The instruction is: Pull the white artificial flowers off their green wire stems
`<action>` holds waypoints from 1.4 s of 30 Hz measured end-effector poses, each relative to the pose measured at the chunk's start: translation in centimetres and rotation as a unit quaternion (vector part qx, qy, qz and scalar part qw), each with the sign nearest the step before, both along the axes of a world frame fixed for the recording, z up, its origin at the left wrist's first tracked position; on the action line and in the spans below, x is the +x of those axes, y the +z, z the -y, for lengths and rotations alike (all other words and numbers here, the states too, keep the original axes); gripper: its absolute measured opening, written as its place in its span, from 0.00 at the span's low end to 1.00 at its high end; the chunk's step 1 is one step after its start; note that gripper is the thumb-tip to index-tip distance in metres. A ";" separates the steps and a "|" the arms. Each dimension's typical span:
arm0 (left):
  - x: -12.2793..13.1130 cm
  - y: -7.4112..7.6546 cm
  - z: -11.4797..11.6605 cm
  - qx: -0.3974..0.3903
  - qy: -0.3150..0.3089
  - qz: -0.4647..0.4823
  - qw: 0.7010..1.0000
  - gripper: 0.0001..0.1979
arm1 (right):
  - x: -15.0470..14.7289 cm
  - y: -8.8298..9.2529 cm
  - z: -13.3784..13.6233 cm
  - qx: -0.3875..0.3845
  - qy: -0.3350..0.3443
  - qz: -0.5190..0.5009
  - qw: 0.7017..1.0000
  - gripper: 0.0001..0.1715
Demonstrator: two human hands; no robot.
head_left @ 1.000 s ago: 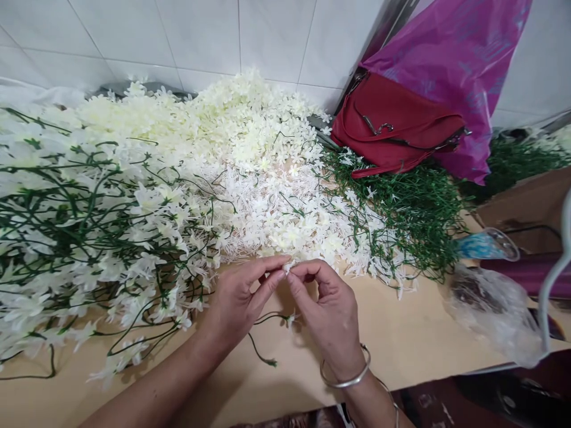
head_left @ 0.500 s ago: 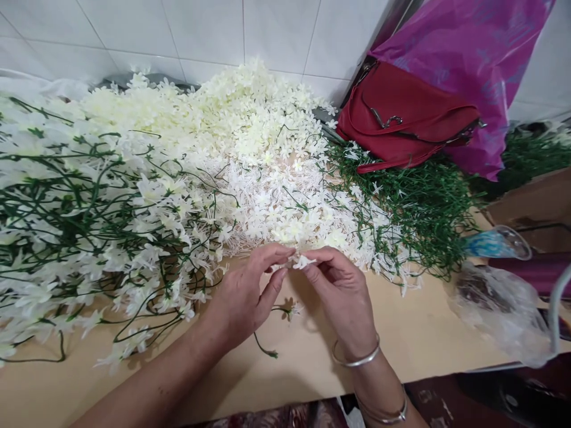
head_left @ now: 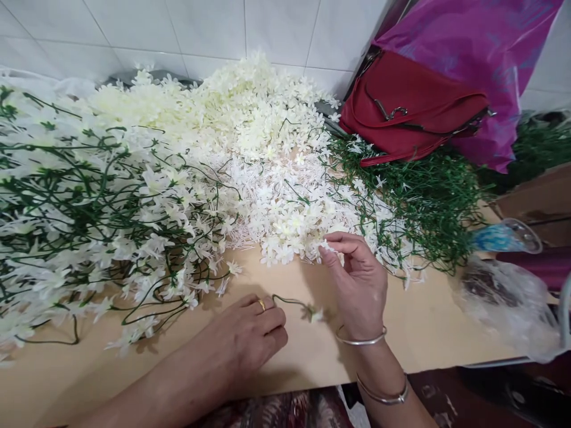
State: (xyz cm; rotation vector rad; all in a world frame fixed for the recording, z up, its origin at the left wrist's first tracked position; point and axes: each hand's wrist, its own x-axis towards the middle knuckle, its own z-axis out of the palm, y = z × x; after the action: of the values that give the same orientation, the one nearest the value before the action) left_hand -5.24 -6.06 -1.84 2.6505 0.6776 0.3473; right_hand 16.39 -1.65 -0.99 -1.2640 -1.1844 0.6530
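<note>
My left hand point(head_left: 252, 330) is low over the table, its fingers curled closed at one end of a thin green flower stem point(head_left: 292, 301). The stem reaches right and ends in a small white blossom point(head_left: 316, 316). My right hand point(head_left: 359, 279) pinches a small white artificial flower point(head_left: 326, 245) between thumb and forefinger, close to the loose flower heads. These cream-white flower heads point(head_left: 285, 229) lie in a heap in front of my hands. To the left spreads a big pile of white flowers on green stems point(head_left: 102, 208).
Bare green stems point(head_left: 439, 199) lie in a tangle to the right, below a red handbag point(head_left: 414, 107) and a purple plastic bag point(head_left: 473, 53). A clear cup with blue pattern point(head_left: 506, 236) lies beside a transparent plastic bag point(head_left: 504, 303) at the right. A tiled wall point(head_left: 209, 30) closes the back.
My hands, together at a small white flower before, are now apart. The left has come down and closed at the green stem; the right has moved right with a white flower.
</note>
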 end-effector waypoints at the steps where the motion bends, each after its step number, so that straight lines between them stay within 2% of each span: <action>1: 0.1 0.3 -0.1 -0.005 -0.001 0.014 1.000 0.06 | 0.0 0.1 0.0 -0.010 0.008 -0.012 1.000 0.05; 3: 0.3 1.2 -0.3 -0.044 0.009 0.059 0.997 0.06 | 0.0 0.6 0.1 -0.029 0.028 -0.026 0.999 0.06; 5: 0.3 2.1 -0.5 -0.135 0.041 0.128 0.982 0.05 | 0.2 1.4 0.2 -0.048 0.050 -0.012 0.998 0.06; 8: 0.1 2.8 -0.7 -0.266 0.123 0.235 0.927 0.04 | 0.7 3.0 -0.2 -0.063 0.096 0.032 0.993 0.06; 10: 0.2 2.3 -0.9 -0.304 0.183 0.294 0.887 0.06 | 0.8 3.9 -0.9 -0.070 0.157 0.051 0.984 0.05; 13: 0.4 0.8 -1.2 -0.338 0.252 0.365 0.830 0.07 | 0.2 4.4 -2.2 -0.104 0.266 0.059 0.957 0.07; 16: 0.5 -0.7 -1.3 -0.366 0.286 0.411 0.784 0.09 | -0.7 3.8 -3.0 -0.130 0.339 0.051 0.930 0.09; 18: 0.5 -1.0 -1.3 -0.370 0.298 0.434 0.766 0.10 | -1.0 3.1 -3.0 -0.120 0.359 0.040 0.925 0.10; 21: 0.5 -0.8 -1.4 -0.352 0.319 0.449 0.757 0.10 | -0.9 2.1 -2.8 -0.099 0.356 0.029 0.929 0.09; 24: 0.7 -0.3 -1.6 -0.352 0.335 0.475 0.734 0.09 | -0.4 1.5 -2.5 -0.094 0.357 0.044 0.928 0.07; 29: 1.1 -0.2 -1.8 -0.359 0.360 0.497 0.703 0.08 | -0.4 1.6 -2.3 -0.108 0.376 0.036 0.920 0.07; 35: 1.0 0.0 -1.7 -0.363 0.345 0.501 0.706 0.05 | -0.6 1.7 -2.4 -0.176 0.419 -0.009 0.891 0.12; 42: 1.0 -0.7 -1.5 -0.358 0.318 0.504 0.718 0.08 | -1.1 1.4 -2.2 -0.207 0.410 -0.035 0.888 0.14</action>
State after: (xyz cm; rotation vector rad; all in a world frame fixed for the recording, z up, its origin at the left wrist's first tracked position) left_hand -4.19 -4.56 -2.50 1.1093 0.9950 1.2713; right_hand 15.30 0.54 0.40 -1.0229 -1.5684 1.6314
